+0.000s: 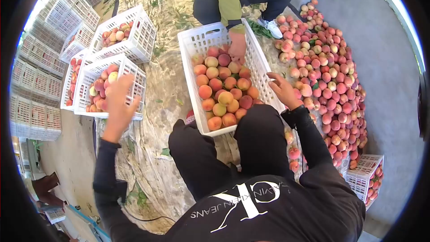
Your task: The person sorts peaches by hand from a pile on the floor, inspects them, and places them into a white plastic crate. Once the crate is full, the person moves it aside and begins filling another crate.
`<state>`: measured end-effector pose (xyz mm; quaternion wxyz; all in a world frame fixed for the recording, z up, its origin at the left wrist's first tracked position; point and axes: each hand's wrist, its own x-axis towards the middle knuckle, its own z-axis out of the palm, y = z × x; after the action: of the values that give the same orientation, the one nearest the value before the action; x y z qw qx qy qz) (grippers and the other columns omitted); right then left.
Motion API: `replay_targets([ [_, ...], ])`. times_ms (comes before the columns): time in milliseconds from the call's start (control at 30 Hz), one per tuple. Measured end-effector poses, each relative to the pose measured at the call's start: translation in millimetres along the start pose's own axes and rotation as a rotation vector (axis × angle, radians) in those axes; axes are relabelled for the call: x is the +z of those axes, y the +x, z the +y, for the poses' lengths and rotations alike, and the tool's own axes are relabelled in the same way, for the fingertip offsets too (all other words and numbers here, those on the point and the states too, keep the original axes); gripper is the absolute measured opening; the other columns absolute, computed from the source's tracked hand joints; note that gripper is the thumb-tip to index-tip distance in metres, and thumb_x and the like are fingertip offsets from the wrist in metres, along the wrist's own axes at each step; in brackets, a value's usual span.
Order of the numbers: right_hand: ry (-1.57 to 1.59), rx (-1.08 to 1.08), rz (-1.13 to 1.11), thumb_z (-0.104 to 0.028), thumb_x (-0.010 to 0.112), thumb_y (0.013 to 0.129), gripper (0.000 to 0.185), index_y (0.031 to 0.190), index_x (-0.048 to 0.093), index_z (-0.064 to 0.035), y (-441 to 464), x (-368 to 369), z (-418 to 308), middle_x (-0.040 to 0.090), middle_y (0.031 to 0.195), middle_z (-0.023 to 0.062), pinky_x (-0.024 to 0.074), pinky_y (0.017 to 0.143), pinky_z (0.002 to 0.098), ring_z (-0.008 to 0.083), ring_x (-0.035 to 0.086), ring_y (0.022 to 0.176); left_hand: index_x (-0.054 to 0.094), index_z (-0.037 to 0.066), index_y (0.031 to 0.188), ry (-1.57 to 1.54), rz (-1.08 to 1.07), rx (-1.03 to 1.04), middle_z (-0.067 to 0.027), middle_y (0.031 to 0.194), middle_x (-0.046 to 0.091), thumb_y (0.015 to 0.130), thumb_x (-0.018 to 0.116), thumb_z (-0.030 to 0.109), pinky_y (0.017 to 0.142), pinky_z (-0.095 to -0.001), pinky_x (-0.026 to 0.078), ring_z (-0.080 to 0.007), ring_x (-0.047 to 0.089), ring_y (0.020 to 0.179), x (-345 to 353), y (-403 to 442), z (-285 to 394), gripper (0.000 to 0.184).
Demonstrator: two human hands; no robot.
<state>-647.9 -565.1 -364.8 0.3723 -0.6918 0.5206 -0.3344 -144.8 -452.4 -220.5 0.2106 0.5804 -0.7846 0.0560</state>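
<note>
A white plastic crate (263, 68) stands in front of my knees, with several peaches (226, 97) covering its bottom. My right hand (285, 91) is at the crate's right rim, fingers apart and nothing in it; whether it touches the rim I cannot tell. Off to the left, my left hand (119, 107) is raised, its fingers spread and slightly blurred, with no fruit visible in it. It overlaps a second white crate (134, 80) that holds peaches. A co-worker's hand (237, 46) reaches into the middle crate and touches the peaches at its far end.
A large heap of peaches (329, 85) lies along the wall on the right. Another crate of peaches (143, 31) sits at the upper left, near stacked white crates (38, 74). A co-worker (233, 0) squats opposite. A crate (362, 177) with peaches stands at the lower right.
</note>
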Motion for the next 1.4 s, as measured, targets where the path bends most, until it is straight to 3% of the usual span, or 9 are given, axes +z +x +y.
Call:
replay_targets([
  [367, -0.453, 0.079, -0.503, -0.028, 0.058, 0.083, 0.045, 0.120, 0.057, -0.0029, 191.1, 104.6, 53.5, 0.066, 0.104, 0.0199, 0.0499, 0.085, 0.0404, 0.0330, 0.064, 0.098, 0.052, 0.003, 0.128, -0.453, 0.094, -0.234, -0.0194, 0.137, 0.046, 0.081, 0.066, 0.022, 0.107, -0.0470, 0.032, -0.0392, 0.037, 0.131, 276.2, 102.0, 8.2, 0.052],
  [433, -0.493, 0.058, -0.549, -0.029, 0.062, 0.080, 0.048, 0.123, 0.057, -0.0071, 223.6, 118.1, 56.3, 0.065, 0.102, 0.0185, 0.0492, 0.083, 0.0375, 0.0317, 0.063, 0.095, 0.051, 0.002, 0.128, -0.168, 0.067, -0.231, -0.0200, 0.138, 0.045, 0.080, 0.066, 0.018, 0.107, -0.0467, 0.033, -0.0407, 0.033, 0.133, 282.9, 115.6, 15.4, 0.053],
  [600, -0.535, -0.058, -0.275, -0.035, 0.065, 0.079, 0.048, 0.116, 0.059, -0.0048, 297.8, 162.2, 124.8, 0.065, 0.109, 0.0190, 0.0481, 0.090, 0.0430, 0.0363, 0.061, 0.104, 0.051, 0.003, 0.128, -0.274, 0.062, -0.261, -0.0181, 0.137, 0.046, 0.079, 0.066, 0.013, 0.109, -0.0473, 0.031, -0.0428, 0.028, 0.136, 282.9, 112.9, 12.3, 0.053],
  [667, -0.411, 0.238, -0.218, -0.036, 0.067, 0.077, 0.052, 0.116, 0.059, -0.0025, 316.3, 174.4, 124.8, 0.061, 0.115, 0.0244, 0.0476, 0.090, 0.0398, 0.0346, 0.060, 0.108, 0.053, 0.003, 0.126, -0.252, 0.058, -0.271, -0.0174, 0.134, 0.049, 0.078, 0.066, 0.013, 0.109, -0.0475, 0.032, -0.0429, 0.029, 0.135, 281.8, 116.5, 16.0, 0.051],
  [800, -0.928, 0.144, -0.319, -0.052, 0.069, 0.071, 0.062, 0.117, 0.060, -0.0122, 324.8, 204.4, 114.2, 0.061, 0.120, 0.0153, 0.0468, 0.094, 0.0435, 0.0338, 0.059, 0.112, 0.063, 0.010, 0.108, -0.296, 0.103, -0.289, -0.0163, 0.127, 0.055, 0.075, 0.065, 0.015, 0.107, -0.0490, 0.035, -0.0454, 0.033, 0.133, 285.7, 115.5, 14.9, 0.033],
  [1100, -1.032, 0.002, 0.013, -0.045, 0.071, 0.066, 0.063, 0.118, 0.060, -0.0107, 306.4, 223.8, 123.2, 0.066, 0.110, 0.0132, 0.0495, 0.089, 0.0418, 0.0314, 0.063, 0.102, 0.063, 0.007, 0.097, -0.274, 0.189, -0.325, -0.0118, 0.123, 0.054, 0.076, 0.063, 0.016, 0.098, -0.0483, 0.040, -0.0393, 0.032, 0.136, 291.7, 110.8, 16.4, 0.023],
  [1300, -0.432, 0.054, 0.422, -0.041, 0.068, 0.078, 0.055, 0.116, 0.058, -0.0028, 279.8, 210.4, 126.4, 0.064, 0.110, 0.0161, 0.0480, 0.090, 0.0427, 0.0305, 0.062, 0.103, 0.063, 0.006, 0.096, -0.288, 0.192, -0.328, -0.0108, 0.122, 0.054, 0.077, 0.060, 0.019, 0.096, -0.0478, 0.040, -0.0372, 0.028, 0.139, 295.3, 106.5, 15.4, 0.024],
  [1367, 0.738, 0.437, 0.065, -0.045, 0.057, 0.087, 0.047, 0.111, 0.058, -0.0048, 261.4, 191.8, 103.5, 0.064, 0.105, 0.0123, 0.0513, 0.084, 0.0392, 0.0264, 0.063, 0.097, 0.063, 0.007, 0.095, -0.278, 0.158, -0.356, -0.0110, 0.120, 0.055, 0.077, 0.061, 0.021, 0.096, -0.0481, 0.040, -0.0375, 0.028, 0.139, 295.7, 108.5, 16.1, 0.023],
  [1400, 0.962, 0.576, -0.001, -0.046, 0.053, 0.090, 0.043, 0.107, 0.058, -0.0071, 246.2, 195.2, 73.6, 0.063, 0.099, 0.0093, 0.0513, 0.076, 0.0360, 0.0232, 0.063, 0.087, 0.063, 0.007, 0.093, -0.286, 0.164, -0.355, -0.0104, 0.120, 0.055, 0.077, 0.061, 0.020, 0.096, -0.0478, 0.041, -0.0385, 0.031, 0.137, 296.5, 108.8, 15.8, 0.021],
])
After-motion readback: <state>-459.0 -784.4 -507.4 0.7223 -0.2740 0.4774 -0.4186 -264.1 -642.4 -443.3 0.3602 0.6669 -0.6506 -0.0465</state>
